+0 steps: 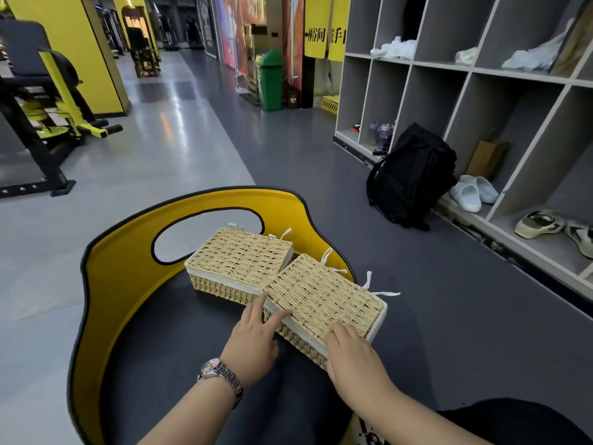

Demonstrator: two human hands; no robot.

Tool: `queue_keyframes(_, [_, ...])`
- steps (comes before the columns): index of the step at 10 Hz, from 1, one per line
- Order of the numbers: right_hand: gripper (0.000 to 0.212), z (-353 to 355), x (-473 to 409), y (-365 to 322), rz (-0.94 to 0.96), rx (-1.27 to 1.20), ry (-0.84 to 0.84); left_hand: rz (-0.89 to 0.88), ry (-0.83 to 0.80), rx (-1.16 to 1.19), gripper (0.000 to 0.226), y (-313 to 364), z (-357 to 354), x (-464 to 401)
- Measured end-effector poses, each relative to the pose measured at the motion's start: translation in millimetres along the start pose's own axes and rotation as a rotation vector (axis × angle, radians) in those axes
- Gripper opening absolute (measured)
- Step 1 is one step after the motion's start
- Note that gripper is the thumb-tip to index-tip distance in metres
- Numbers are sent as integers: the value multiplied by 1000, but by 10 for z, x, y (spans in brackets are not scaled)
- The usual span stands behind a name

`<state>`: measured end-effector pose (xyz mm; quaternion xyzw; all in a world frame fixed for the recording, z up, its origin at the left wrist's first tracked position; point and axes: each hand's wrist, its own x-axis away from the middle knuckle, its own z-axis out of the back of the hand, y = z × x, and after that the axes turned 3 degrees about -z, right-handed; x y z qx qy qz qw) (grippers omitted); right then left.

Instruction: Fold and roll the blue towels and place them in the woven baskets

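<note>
Both hands — left hand (253, 335) and right hand (353, 358) — rest open, fingers flat on the lid edge of the nearer pale woven straw basket (324, 303), probably to lift it; no blue towels show beside it.

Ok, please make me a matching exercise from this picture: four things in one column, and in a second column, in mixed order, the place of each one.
Things:
1. near woven basket
2. wristwatch
3. black backpack
4. green bin

Places:
A. on the floor, leaning against the grey shelving
B. on the left hand's wrist
C. far down the corridor, by the right wall
D. on the chair seat, under both hands; the right hand rests on its lid

Pairs: 1-D, 2-B, 3-A, 4-C
</note>
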<state>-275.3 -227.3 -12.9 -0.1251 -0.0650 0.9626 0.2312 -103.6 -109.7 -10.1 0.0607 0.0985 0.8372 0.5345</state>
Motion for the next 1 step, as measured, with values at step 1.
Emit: queue_keyframes(1, [12,215,-101,-34,-65,-114,-64,-6,24,61,59,13,79,-29])
